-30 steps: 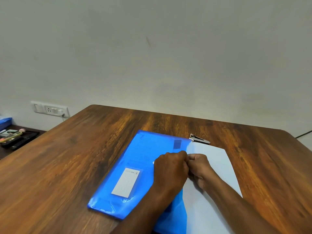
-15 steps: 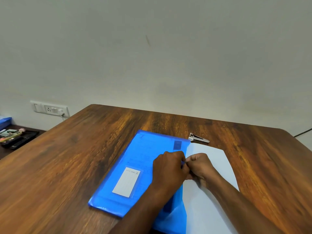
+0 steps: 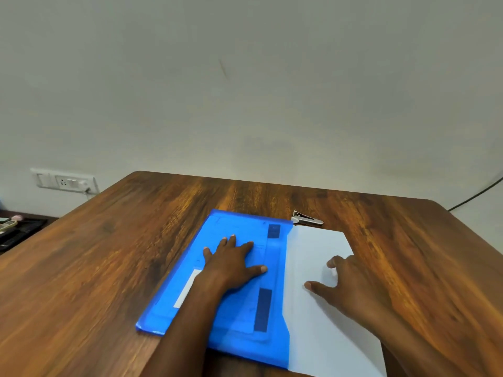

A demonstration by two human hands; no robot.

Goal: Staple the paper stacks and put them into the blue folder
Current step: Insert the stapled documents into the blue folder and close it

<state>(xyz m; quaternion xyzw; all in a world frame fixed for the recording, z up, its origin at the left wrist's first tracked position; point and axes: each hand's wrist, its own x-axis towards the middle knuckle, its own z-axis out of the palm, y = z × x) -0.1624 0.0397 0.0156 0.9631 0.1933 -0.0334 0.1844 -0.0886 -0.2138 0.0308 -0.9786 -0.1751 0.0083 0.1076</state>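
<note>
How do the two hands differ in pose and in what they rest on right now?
The left hand lies flat with fingers spread on the blue folder; the right hand sits on the white paper with fingers bent and fingertips down. The left hand is sharp, the right hand blurred. Neither grips anything.

A plain, pale grey-white painted wall (image 3: 245, 91) fills the upper half of the frame, marked by a short dark scuff (image 3: 223, 68) above centre. A brown wood-grain table with rounded far corners (image 3: 95, 268) spreads across the lower half. At the left edge a white switch-and-socket plate (image 3: 64, 181) sits on the wall; a thin black cable (image 3: 476, 195) runs down at the right edge.
</note>
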